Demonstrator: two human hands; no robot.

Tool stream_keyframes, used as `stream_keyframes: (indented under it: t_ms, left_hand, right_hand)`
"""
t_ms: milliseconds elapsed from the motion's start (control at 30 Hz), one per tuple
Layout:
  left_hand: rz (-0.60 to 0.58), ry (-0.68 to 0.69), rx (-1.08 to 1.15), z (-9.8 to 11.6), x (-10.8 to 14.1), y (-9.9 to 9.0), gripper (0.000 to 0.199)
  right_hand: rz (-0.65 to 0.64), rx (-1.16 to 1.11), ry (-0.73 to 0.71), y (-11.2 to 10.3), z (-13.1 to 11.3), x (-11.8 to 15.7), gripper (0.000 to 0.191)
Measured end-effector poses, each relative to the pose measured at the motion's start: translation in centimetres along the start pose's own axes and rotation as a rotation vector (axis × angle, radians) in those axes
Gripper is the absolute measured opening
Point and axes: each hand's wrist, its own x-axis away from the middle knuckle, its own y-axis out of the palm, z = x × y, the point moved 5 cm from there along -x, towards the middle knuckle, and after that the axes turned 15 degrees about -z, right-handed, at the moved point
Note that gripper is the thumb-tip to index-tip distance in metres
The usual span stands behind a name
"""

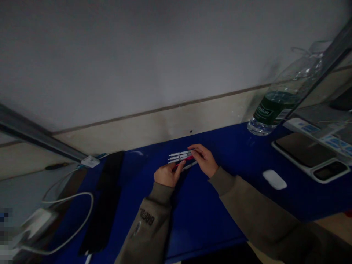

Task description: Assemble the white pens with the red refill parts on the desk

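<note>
Several slim white pens (177,157) with dark bands lie side by side on the blue tabletop (192,212). My left hand (167,175) is closed at their near left side, thumb and fingers pinching a red pen (189,158) that slants up to the right across the row. At the right ends of the white pens, my right hand (205,159) is closed, index finger along the far side and thumb on the near side. Another pale pen (189,165) lies slanted between the hands, partly hidden by them.
A large clear bottle with a green label (275,106) stands at the back right. Near it are a white scale-like device (310,156) and a white mouse-shaped object (274,179). On the left lie black flat panels (101,216) and a looping white cable (92,205). A wall closes off the back.
</note>
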Motion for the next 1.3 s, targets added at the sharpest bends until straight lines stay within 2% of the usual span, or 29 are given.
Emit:
stream_keyframes:
  t_ms: [233,467,633,900,1300]
  left_hand:
    - [0.023,0.052,0.016,-0.1,0.0,0.3,0.061]
    - [-0.008,0.094,0.014,-0.2,-0.2,0.9,0.058]
    - [-0.039,0.194,0.0,0.2,-0.2,1.3,0.052]
    - [-0.019,0.291,0.04,0.2,-0.3,1.9,0.039]
    - [-0.007,0.412,0.147,0.3,-0.4,2.1,0.03]
  right_hand:
    - [0.02,-0.043,0.017,-0.1,-0.3,-0.1,0.02]
    - [0.024,-0.065,0.016,-0.2,0.3,-0.1,0.018]
    - [-0.024,-0.037,-0.001,0.2,0.5,-0.2,0.019]
    - [-0.017,-0.095,0.007,0.2,0.7,-0.3,0.024]
    - [-0.226,-0.049,0.047,1.8,0.6,-0.1,0.023]
